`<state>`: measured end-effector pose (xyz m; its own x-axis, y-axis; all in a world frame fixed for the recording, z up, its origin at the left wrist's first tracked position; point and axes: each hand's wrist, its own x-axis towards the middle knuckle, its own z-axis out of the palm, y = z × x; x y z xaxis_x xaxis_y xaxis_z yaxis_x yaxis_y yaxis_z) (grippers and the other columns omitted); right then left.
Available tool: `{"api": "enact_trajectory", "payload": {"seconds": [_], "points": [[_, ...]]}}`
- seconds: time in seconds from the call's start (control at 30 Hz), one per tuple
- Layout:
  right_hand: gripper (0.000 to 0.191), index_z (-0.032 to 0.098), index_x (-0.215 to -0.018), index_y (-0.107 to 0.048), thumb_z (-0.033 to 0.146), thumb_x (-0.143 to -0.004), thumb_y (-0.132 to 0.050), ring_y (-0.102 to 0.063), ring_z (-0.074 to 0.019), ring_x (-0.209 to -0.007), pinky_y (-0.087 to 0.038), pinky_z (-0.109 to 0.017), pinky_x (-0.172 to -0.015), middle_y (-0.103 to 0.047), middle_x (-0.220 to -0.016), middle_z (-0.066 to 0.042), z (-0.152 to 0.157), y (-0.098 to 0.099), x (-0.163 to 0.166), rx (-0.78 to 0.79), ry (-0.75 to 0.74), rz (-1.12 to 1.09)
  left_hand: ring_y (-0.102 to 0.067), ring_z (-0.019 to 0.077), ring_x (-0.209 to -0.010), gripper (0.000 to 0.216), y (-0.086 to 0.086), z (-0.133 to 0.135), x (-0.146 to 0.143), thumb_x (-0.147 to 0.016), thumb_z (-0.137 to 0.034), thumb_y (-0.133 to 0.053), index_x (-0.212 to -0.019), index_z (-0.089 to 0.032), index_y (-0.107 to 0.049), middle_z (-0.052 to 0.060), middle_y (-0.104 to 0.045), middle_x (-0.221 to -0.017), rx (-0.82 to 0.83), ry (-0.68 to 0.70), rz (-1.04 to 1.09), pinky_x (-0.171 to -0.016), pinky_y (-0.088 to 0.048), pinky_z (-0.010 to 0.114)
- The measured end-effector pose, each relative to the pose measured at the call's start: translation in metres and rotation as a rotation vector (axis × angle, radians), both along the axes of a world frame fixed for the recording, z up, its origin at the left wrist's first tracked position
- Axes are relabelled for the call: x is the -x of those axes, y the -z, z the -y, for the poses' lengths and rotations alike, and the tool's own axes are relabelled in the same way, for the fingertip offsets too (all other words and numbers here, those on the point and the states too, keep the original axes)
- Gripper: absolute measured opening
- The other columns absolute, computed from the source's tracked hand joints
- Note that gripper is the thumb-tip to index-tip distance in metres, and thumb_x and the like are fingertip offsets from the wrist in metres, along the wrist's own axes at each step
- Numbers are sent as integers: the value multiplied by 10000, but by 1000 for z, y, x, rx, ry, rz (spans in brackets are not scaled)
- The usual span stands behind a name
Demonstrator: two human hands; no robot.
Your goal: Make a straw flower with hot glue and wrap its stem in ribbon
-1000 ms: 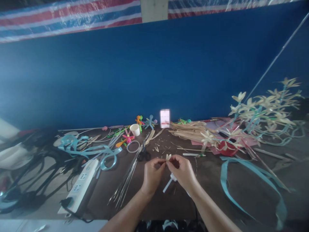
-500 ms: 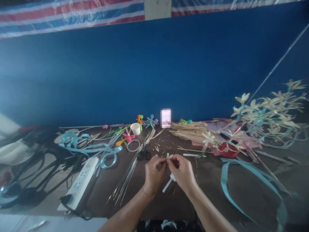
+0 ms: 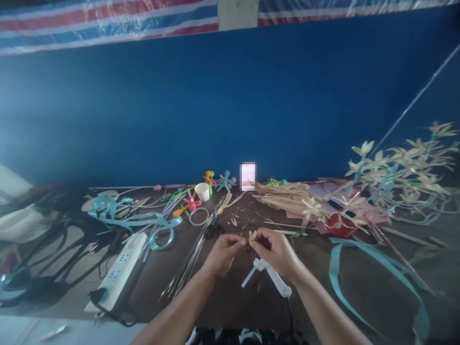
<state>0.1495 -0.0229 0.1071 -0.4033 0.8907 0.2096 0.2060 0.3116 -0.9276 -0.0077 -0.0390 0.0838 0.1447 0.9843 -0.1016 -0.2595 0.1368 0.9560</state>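
Over the table (image 3: 233, 302), left hand (image 3: 223, 255) fingertip-close to right hand (image 3: 275, 251)

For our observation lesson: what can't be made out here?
Head view:
Small cream petal-shaped piece: lower end, hidden by right hand.
Left hand: whether it pinches anything, too small.
Glowing white upright rectangle: contents, pixelated.
White rounded object: remainder, cut off by left edge.

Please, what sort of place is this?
Probably a handicraft workspace, judging by the cream flowers with pointed petals, the bundle of flat tan strips and the white, pistol-shaped corded tool.
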Motion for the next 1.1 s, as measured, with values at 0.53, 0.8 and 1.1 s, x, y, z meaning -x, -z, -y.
{"api": "enact_trajectory", "payload": {"seconds": [0.53,0.8,1.1], "points": [[116,163,-648,-531,112,-749,-505,-459,-82,-577,-340,-180,-537,-521,-630,33,-2,-16,-2,-94,-124,49,-533,103,-558,110,-10,-1,6,-559,-192,-728,-598,-111,-663,23,-623,-560,64,124,118,-623,-374,234],[108,164,-643,-558,127,-742,-535,-421,-77,-551,-308,-184,-507,-487,-617,34,-3,-18,-3,-146,-144,90,-532,103,-557,104,-14,-2,11,-569,-207,-721,-598,-126,-662,13,-632,-574,29,162,-4,-603,-382,224],[72,159,-659,-565,174,-729,-570,-409,-73,-537,-308,-181,-498,-491,-617,36,3,-23,-4,-34,-163,-2,-548,154,-678,152,-31,5,13,-666,-277,-640,-615,-135,-658,55,-626,-683,-307,169,-273,-674,-395,268]]}}
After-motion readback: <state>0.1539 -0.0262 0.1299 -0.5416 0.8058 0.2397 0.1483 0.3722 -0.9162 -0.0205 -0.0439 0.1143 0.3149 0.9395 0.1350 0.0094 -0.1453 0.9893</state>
